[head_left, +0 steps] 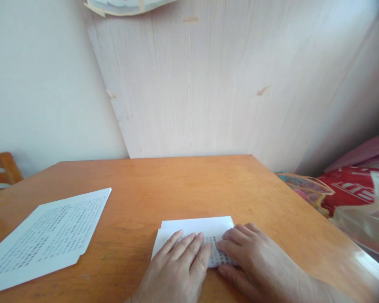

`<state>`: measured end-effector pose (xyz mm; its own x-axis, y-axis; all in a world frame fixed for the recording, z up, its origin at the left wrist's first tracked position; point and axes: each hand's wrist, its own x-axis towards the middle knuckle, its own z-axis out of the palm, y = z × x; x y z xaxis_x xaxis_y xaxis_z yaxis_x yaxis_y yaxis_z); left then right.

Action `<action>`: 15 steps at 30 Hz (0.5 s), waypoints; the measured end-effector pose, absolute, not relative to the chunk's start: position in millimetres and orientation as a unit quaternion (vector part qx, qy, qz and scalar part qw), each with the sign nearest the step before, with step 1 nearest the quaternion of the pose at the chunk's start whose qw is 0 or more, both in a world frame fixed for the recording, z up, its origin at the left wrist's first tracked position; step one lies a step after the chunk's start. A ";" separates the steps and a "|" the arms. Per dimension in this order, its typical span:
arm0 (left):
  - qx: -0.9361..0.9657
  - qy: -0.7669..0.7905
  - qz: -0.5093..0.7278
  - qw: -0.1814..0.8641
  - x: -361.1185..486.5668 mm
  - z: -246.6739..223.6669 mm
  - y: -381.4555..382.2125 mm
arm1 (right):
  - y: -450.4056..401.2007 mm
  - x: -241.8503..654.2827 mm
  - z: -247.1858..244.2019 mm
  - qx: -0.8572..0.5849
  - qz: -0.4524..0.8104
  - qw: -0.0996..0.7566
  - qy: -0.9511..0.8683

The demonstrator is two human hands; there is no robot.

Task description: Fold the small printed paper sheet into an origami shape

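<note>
A folded sheet of white paper with rows of dark print lies near the front of the wooden table. My left hand rests flat on its left part, fingers stretched forward. On the right part lies my right hand, fingers stretched out over the print and the thumb by the near edge. Both hands press on the paper from above, and they hide much of it.
A stack of printed sheets lies at the table's left. A wooden chair stands beyond the left edge. Past the right edge are a red bag and clear plastic. A pale panel rises behind the table.
</note>
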<state>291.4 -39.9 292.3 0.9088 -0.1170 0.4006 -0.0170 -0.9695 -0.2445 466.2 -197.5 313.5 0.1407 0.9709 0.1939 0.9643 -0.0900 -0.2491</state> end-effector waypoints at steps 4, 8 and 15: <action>-0.967 0.026 -0.219 0.128 292.0 292.4 -39.2 | -197.6 466.4 314.2 -0.738 -0.006 0.154 -0.657; -0.967 0.019 -0.220 0.127 291.8 289.8 -38.0 | -196.8 467.2 316.6 -0.734 -0.010 0.155 -0.661; -0.971 0.010 -0.209 0.113 291.2 289.3 -38.1 | -197.7 469.3 312.3 -0.741 -0.006 0.147 -0.655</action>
<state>291.2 -38.1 289.3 0.9127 -0.0661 0.4033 0.0284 -0.9742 -0.2239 469.3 -197.7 312.3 0.1417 0.9692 0.2015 0.9725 -0.0984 -0.2109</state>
